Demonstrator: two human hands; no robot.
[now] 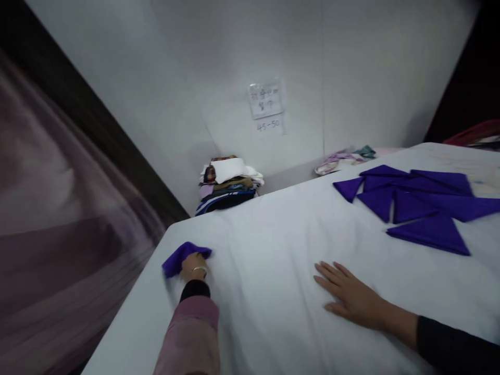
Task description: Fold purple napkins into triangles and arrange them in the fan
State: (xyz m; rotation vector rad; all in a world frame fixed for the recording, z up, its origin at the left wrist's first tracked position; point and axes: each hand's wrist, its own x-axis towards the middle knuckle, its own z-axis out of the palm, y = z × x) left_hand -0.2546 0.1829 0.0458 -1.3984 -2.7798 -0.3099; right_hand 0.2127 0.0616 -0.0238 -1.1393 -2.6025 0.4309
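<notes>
My left hand [192, 265], with a bracelet at the wrist, is closed on a purple cloth napkin [175, 260] near the left edge of the white-covered table [269, 250]. Part of the napkin lies under the hand, and its fingertips are hidden. Palm down on the white cloth, my right hand [347, 297] has its fingers spread and holds nothing. Several purple napkins folded into triangles [414, 208] lie overlapping on the table's far right, beyond my right hand.
A stack of folded clothes [230, 182] stands past the table's far edge. Further right lies a crumpled patterned cloth [339, 160]. Paper signs [265, 101] hang on the pale wall. A pinkish draped fabric [66, 234] fills the left side, close to the table edge.
</notes>
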